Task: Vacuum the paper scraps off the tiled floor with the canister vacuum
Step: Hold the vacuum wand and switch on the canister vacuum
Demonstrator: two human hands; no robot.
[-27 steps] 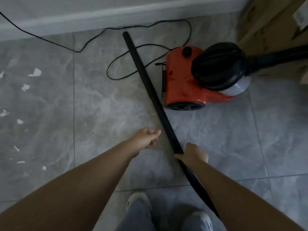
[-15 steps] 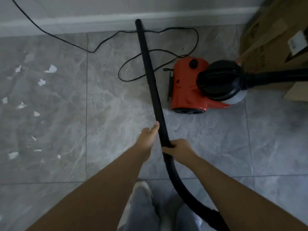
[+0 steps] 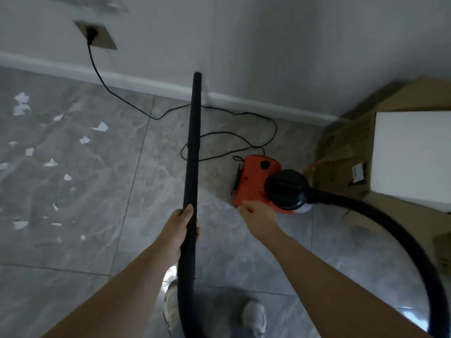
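Wand in left hand, scraps lying toward 9–10 o'clock.

My left hand (image 3: 181,230) is gripping the black wand (image 3: 192,152), fingers wrapped round it; its long axis is running toward 12 o'clock, tip near the baseboard. My right hand (image 3: 258,217) is hanging loosely curled, holding nothing, just before the orange canister (image 3: 253,181). The paper scraps (image 3: 84,140) are lying well left of the wand; the left hand is nearer them.

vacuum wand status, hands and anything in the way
Left hand grips the wand, tip raised toward the wall. Right hand free, reaching at the orange canister. Paper scraps on tiles, left. Power cord looped under the wand.
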